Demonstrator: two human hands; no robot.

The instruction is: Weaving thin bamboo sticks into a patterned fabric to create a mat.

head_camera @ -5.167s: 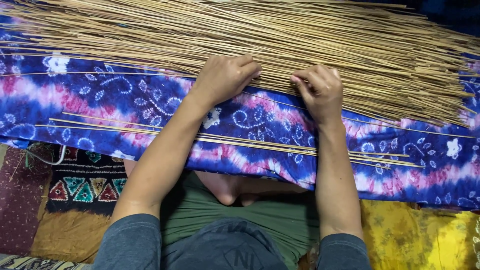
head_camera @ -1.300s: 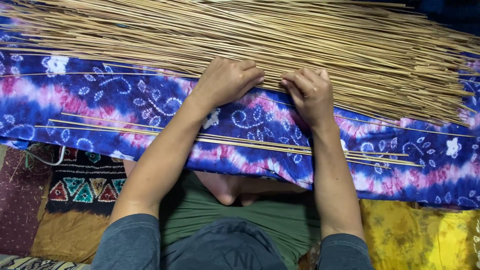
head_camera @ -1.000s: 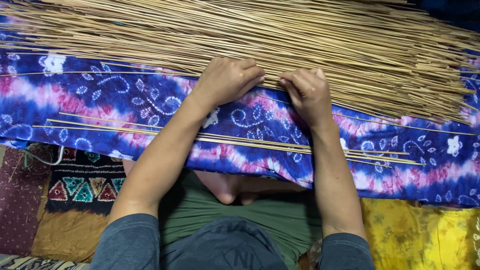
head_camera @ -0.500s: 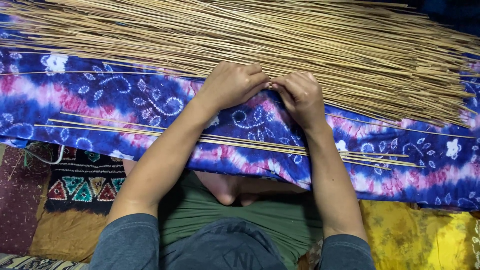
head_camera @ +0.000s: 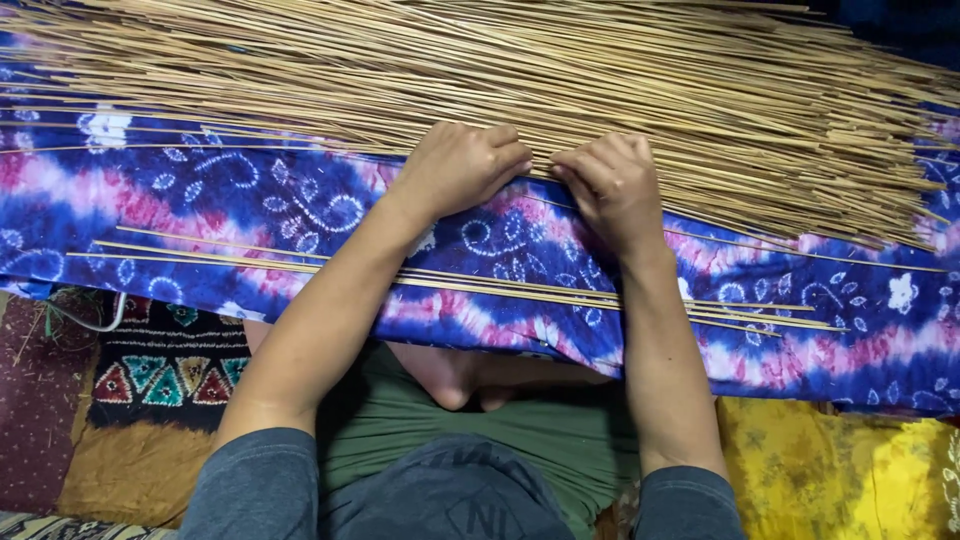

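A wide heap of thin pale sticks lies across the far side of a blue, pink and white tie-dye cloth. My left hand rests at the heap's near edge, fingers curled onto the sticks. My right hand sits close beside it, fingertips pinching at sticks along the same edge. The two hands almost touch. A small separate row of sticks lies on the cloth nearer to me, under my forearms.
The cloth drapes over my lap, with a bare foot and green trousers below it. A patterned woven mat lies at the left and a yellow cloth at the right.
My right hand has slid left along the heap's edge until it nearly meets my left hand. The left hand has barely shifted. The separate row of sticks is unchanged.
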